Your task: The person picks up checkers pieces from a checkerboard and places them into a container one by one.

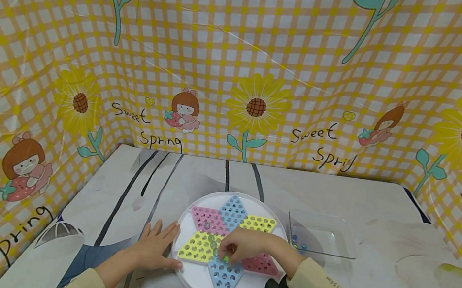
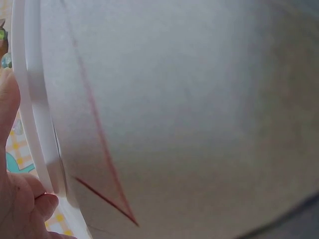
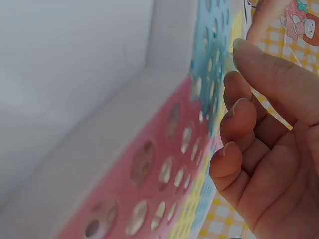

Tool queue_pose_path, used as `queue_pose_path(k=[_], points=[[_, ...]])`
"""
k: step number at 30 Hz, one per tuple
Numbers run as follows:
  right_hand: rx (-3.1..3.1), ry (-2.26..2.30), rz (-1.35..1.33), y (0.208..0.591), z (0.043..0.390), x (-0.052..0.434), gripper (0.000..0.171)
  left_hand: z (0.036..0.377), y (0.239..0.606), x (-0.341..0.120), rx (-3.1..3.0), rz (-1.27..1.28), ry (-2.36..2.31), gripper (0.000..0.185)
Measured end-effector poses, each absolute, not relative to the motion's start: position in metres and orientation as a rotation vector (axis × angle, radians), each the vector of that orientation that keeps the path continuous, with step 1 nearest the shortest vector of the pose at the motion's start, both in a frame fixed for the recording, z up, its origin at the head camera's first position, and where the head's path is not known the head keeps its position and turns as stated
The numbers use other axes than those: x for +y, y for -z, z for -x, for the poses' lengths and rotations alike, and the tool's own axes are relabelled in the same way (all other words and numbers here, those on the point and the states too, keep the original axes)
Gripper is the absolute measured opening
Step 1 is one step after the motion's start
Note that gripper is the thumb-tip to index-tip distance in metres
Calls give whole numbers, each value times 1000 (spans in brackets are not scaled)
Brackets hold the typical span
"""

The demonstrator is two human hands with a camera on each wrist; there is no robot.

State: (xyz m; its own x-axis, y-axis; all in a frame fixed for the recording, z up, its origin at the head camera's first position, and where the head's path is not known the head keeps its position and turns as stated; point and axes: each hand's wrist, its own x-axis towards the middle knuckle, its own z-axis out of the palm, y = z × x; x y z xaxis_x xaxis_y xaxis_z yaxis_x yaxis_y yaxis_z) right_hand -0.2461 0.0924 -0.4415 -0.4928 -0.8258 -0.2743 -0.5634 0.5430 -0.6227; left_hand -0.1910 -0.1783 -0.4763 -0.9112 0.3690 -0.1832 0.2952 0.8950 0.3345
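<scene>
A round white Chinese checkers board (image 1: 188, 277) with a coloured star of holes lies on the table. My left hand (image 1: 155, 247) rests on its left rim with fingers spread; in the left wrist view, fingers lie along the white rim (image 2: 36, 99). My right hand (image 1: 247, 247) is over the middle of the star, fingers bent downward. In the right wrist view, its thumb and index fingertip pinch a pale greenish glass marble (image 3: 230, 62), partly hidden. Several translucent marbles (image 1: 213, 244) form a slanting line left of that hand. Another marble (image 1: 207, 225) sits on the pink point.
A clear plastic box (image 1: 331, 252) stands right of the board, with several bluish marbles (image 1: 295, 238) at its left end. A white piece with a dark arched pattern (image 1: 61, 233) lies at the table's left side. Yellow checked cloth (image 1: 226, 54) surrounds the table at the back and sides.
</scene>
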Motion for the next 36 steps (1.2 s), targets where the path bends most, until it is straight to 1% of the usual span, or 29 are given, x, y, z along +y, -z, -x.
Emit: queue_pose_path(k=[17,25,36], points=[[2278,583,1121,426,256,106,13,190,476,-177,2815,-500,-434,100],[2286,589,1197,420,265,119,10,191,477,-178,2813,-488,-434,101],[2291,641,1147,409,272,137,11,191,479,-179,2818,-496,-435,101]])
